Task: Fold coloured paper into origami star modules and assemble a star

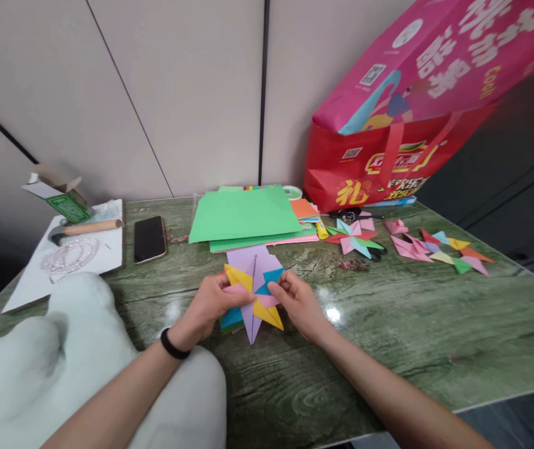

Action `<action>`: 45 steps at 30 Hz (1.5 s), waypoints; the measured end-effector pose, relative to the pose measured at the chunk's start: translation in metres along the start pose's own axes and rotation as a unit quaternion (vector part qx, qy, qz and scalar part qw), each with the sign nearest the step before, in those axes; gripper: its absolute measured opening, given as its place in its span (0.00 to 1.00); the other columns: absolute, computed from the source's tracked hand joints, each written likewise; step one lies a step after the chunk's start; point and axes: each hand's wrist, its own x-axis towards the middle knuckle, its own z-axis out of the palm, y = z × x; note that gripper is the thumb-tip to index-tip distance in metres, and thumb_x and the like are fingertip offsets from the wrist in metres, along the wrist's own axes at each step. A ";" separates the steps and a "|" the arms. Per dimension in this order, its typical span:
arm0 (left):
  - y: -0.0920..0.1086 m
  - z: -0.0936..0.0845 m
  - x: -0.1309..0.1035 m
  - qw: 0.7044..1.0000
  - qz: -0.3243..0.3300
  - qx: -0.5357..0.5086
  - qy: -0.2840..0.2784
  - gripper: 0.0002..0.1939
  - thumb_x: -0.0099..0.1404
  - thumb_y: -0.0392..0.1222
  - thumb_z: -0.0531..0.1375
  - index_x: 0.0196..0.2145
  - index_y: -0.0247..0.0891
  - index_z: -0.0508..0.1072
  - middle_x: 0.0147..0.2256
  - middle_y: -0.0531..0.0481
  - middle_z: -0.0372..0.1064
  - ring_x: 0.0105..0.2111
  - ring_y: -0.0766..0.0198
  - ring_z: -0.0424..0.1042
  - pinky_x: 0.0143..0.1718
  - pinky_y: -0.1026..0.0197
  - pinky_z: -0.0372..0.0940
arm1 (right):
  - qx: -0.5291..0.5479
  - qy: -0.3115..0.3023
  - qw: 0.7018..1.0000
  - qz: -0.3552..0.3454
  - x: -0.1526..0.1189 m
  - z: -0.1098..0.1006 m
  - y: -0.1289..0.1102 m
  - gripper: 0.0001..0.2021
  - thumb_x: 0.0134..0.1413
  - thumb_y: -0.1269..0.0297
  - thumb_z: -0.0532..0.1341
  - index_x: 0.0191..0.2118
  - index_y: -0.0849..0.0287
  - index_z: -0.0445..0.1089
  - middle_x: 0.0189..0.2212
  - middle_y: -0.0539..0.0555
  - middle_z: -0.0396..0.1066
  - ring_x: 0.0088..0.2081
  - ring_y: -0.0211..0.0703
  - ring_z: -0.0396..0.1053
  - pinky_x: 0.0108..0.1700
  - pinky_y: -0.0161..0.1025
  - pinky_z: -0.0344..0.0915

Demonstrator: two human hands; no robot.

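Together, two hands [205, 307] [300, 304], pinched nearly closed, hold one paper star [257, 279], with one phone [150, 239] farther left.

- The folded paper star [252, 321] looked creased and matt.
- The green sheet [243, 215] was smooth, matt paper.
- The tabletop [435, 337] was glossy, with streaked grain.
- The smartphone [150, 239] had a glossy, glass-like screen.
- The hammer handle [93, 228] looked wooden.
- The bead strands [90, 251] were shiny, translucent.

Multicoloured folded paper star [259, 307], points outspread
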 end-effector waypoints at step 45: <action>0.001 0.004 -0.002 0.999 -0.007 -0.015 -0.035 0.12 0.50 0.44 0.65 0.24 0.31 0.72 0.19 0.48 0.72 0.16 0.71 0.67 0.18 0.70 0.61 | 0.018 0.038 0.999 0.005 -0.002 -0.002 -0.009 0.12 0.38 0.59 0.67 0.29 0.60 0.69 0.24 0.49 0.70 0.21 0.35 0.62 0.22 0.33 0.61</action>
